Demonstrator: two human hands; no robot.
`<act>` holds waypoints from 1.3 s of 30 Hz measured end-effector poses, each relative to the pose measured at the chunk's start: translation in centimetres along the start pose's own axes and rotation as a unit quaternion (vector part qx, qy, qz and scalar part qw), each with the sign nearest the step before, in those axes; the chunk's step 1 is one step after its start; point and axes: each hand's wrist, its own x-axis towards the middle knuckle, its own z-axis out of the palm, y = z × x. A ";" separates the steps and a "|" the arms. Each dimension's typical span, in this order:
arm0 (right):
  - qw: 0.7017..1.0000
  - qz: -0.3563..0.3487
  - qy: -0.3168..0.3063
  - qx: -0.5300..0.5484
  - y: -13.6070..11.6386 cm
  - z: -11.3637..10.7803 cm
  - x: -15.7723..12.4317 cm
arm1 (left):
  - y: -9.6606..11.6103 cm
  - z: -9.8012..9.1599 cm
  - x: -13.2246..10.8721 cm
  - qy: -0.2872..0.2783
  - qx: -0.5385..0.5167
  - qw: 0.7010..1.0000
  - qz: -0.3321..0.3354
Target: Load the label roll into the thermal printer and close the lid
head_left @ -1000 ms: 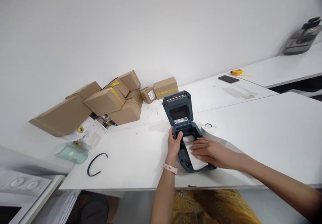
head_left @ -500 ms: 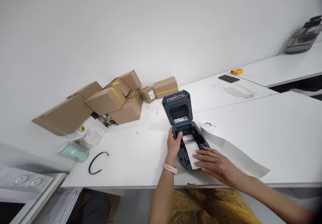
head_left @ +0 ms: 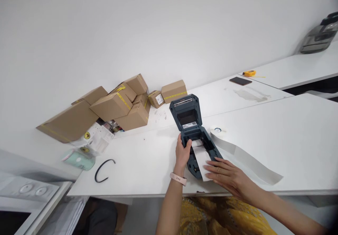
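Observation:
A dark blue label printer point(head_left: 190, 128) stands near the front of the white table point(head_left: 277, 136), its lid raised. My left hand point(head_left: 182, 152) grips the printer's left side, thumb hooked over the inner edge. A white paper strip point(head_left: 201, 157) runs out of the printer toward me. My right hand point(head_left: 224, 175) lies flat with fingers stretched on the front end of that strip. A second long paper strip point(head_left: 245, 159) trails from a small white roll point(head_left: 218, 131) to the right of the printer.
Several cardboard boxes point(head_left: 116, 105) are piled at the back left by the wall. A mint-green roll point(head_left: 79, 158) and a black curved band point(head_left: 103, 169) lie at the left. A phone point(head_left: 240, 81) and yellow tape measure point(head_left: 249, 73) sit on the far table.
My right hand slid toward me along the paper strip, from over the printer's middle to its front end. The long strip at the right came into view. My left hand stayed put.

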 end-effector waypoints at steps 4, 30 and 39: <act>1.000 -0.006 0.009 -0.002 -0.4 -0.3 -0.1 | 0.0 0.2 -0.6 -0.017 -0.011 0.999 0.029; 0.985 -0.025 0.127 -0.113 -2.4 2.6 -2.5 | 15.9 -5.3 12.1 0.090 0.030 0.965 0.246; 0.978 -0.008 0.186 -0.097 -2.0 4.5 -3.7 | 9.3 -3.0 -1.1 0.144 0.038 0.899 0.411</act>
